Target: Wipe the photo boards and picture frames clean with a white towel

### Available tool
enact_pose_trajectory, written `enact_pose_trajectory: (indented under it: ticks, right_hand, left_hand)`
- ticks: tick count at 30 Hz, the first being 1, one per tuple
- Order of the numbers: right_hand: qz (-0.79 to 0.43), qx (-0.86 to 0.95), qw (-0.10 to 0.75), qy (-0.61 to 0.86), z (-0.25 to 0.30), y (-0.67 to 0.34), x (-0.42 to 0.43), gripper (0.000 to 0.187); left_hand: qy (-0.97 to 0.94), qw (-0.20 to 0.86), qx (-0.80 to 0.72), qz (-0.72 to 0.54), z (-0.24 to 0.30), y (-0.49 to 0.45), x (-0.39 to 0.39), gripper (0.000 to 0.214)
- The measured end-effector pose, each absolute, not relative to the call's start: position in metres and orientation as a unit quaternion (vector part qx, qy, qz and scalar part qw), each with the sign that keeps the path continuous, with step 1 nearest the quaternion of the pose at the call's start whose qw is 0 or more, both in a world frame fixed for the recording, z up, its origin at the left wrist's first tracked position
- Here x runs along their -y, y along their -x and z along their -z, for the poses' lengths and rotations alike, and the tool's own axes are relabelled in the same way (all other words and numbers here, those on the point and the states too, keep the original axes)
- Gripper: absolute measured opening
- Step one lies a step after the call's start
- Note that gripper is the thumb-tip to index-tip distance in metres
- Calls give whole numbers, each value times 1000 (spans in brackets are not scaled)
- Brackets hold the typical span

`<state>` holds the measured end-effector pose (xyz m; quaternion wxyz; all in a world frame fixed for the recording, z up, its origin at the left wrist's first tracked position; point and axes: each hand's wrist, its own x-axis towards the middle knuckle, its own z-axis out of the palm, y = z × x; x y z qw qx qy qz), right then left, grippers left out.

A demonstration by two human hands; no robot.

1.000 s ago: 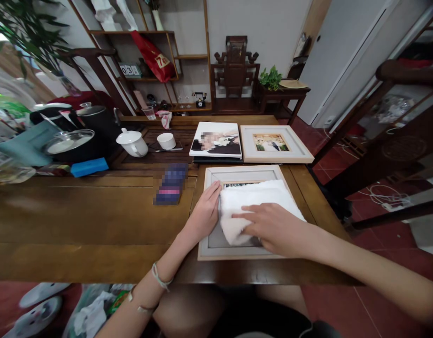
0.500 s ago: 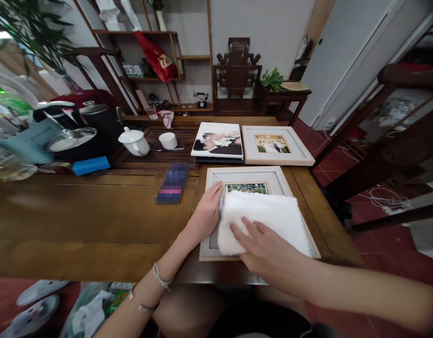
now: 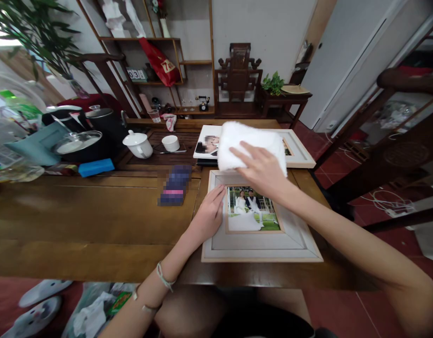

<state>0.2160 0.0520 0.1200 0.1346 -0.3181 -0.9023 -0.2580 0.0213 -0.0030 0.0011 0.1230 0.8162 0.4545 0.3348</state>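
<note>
A light wooden picture frame [image 3: 294,246] holding a wedding photo lies flat near the front edge of the dark wooden table [image 3: 86,220]. My left hand [image 3: 208,217] rests flat on the frame's left border, fingers stretched out. My right hand [image 3: 260,169] presses on a folded white towel [image 3: 250,138] above the frame's far edge, fingers spread over the cloth. Behind the towel lie a second framed photo [image 3: 299,150] and a frameless photo print [image 3: 205,143], both partly hidden by it.
A blurred dark box [image 3: 174,184] lies left of the frame. Further left stand a white teapot [image 3: 138,144], a white cup [image 3: 170,142], a blue block [image 3: 96,167] and black pots [image 3: 96,124]. Shelves and a carved chair [image 3: 238,77] line the back wall.
My right hand has carried the towel from the near part of the frame up past its far edge, uncovering the photo. My left hand has stayed on the frame's left border.
</note>
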Motion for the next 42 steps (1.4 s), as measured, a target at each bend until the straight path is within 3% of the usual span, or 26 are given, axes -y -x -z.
enact_pose_trajectory:
  ticks: [5, 16, 25, 36, 42]
  right_hand:
    - [221, 935, 18, 276, -80, -183, -69, 25]
    - [223, 932, -3, 286, -75, -233, -64, 17]
    - [238, 901, 16, 364, -69, -322, -43, 26]
    - [186, 920, 92, 333, -53, -313, 14, 27]
    - [192, 920, 89, 328, -56, -314, 9, 27]
  left_hand:
    - [-811, 120, -468, -331, -1, -22, 3, 44]
    - [-821, 138, -462, -306, -6, -21, 4, 47]
    - [-817, 152, -467, -301, -12, -22, 5, 47]
    - [-807, 159, -481, -302, -16, -22, 5, 45]
    - [-811, 158, -482, -290, -17, -20, 4, 45]
